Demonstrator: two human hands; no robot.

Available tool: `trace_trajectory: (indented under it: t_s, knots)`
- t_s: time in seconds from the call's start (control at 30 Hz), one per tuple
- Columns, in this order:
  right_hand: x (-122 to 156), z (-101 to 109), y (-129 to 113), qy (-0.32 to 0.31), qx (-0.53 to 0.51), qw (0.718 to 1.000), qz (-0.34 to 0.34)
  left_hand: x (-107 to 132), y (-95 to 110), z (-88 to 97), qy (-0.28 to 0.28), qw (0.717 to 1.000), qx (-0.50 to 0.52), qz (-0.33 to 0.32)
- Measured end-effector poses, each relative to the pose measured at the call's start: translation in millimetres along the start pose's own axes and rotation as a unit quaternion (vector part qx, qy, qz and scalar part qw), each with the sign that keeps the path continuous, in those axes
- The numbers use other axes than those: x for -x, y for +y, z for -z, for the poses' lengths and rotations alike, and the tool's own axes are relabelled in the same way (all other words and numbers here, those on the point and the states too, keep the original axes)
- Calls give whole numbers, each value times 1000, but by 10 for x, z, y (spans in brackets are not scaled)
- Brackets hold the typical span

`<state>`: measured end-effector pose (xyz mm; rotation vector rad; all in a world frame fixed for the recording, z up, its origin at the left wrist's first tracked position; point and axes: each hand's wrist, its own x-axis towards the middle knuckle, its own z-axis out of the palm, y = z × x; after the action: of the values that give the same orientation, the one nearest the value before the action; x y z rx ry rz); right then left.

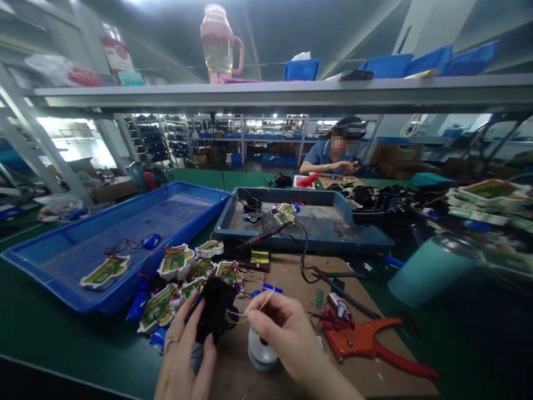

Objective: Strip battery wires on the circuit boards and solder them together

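My left hand (185,344), with a ring on one finger, is closed around a black plastic housing (216,305). Thin wires (236,316), yellow and light-coloured, run from the housing to my right hand (283,328), whose thumb and forefinger pinch their ends. Below that hand stands a white spool (261,353), partly covered by the fingers. Left of the housing lie several white-framed circuit boards (177,261) with red wires and blue cells. To the right, red-orange wire strippers (353,339) rest on the brown board (291,272).
A blue tray (166,194) and a darker tray (266,239) hold a few parts. A soldering iron (266,235) lies across the darker tray's near edge. A teal can (433,269) is at right. Overhead runs a shelf (266,97); a person (333,153) sits across the bench.
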<state>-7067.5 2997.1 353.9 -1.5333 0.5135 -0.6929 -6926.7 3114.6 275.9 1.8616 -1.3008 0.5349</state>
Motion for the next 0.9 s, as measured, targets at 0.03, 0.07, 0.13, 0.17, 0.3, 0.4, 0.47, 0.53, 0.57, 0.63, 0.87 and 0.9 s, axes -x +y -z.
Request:
trace_trajectory:
  t_s: [0.03,0.07,0.13,0.17,0.3,0.4,0.47,0.53,0.57,0.63,0.87,0.9]
  knots:
    - [-5,17,-2,9,-39,999,-25,24,-69,28,-20,1000,0,2]
    - [-15,29,1,16,-66,997,-43,52,-126,59,-40,999,0,0]
    - [-40,36,23,20,-91,993,-68,102,-181,126,-74,997,-5,-12]
    - [-51,32,40,17,-99,992,-79,115,-172,161,-82,996,-11,-24]
    - [-64,9,93,-9,-77,994,-71,40,89,235,-72,997,10,-23]
    - [-50,30,94,-12,-7,1000,5,-131,390,168,-85,968,204,117]
    - [-42,61,85,-4,39,998,43,-246,547,93,-130,898,358,221]
    - [-38,90,76,5,74,996,54,-322,634,28,-153,837,444,283]
    - [-36,101,70,10,89,994,58,-340,652,4,-154,821,461,298]
    - [-30,124,47,21,108,992,70,-344,646,-27,-151,816,467,306]
    - [26,763,-145,124,212,967,69,-303,509,-95,-161,787,470,367]
    - [12,973,-150,167,281,943,61,-311,500,-98,-161,775,478,381]
